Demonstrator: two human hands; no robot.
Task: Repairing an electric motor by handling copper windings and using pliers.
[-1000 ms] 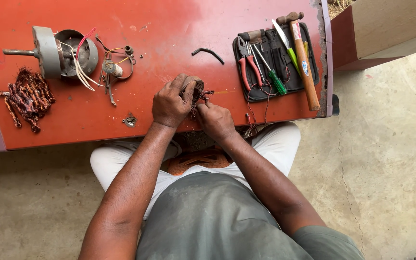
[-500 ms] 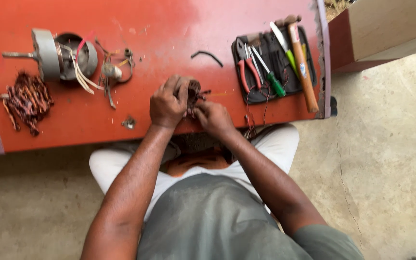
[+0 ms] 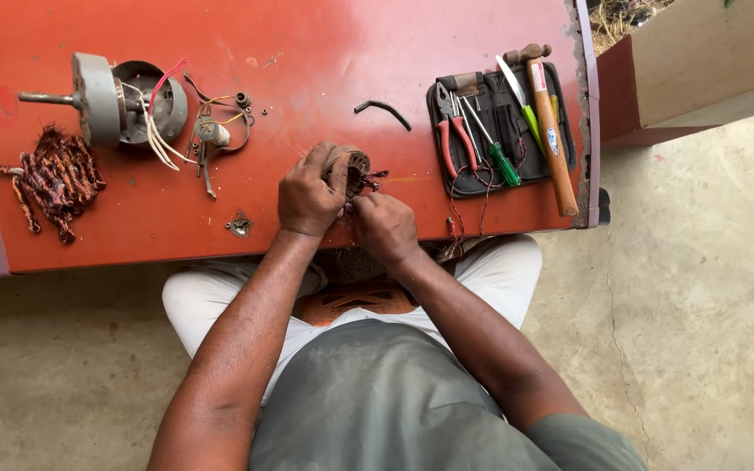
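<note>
One small wound coil [image 3: 355, 172] is held near the counter's [image 3: 307, 35] front edge, wrapped by the curled left hand [image 3: 310, 192], while its wire ends are pinched by the closed right hand [image 3: 383, 227]. One motor housing [image 3: 119, 100] and one heap of copper wire [image 3: 54, 179] are seen toward the left edge; one tool pouch [image 3: 499, 131] with one hammer [image 3: 551, 131] lies toward the right edge.

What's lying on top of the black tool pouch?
On the black tool pouch lie red-handled pliers, a green-handled screwdriver, a wooden-handled hammer and a pale blade. Whatever sits beneath them is covered.
</note>
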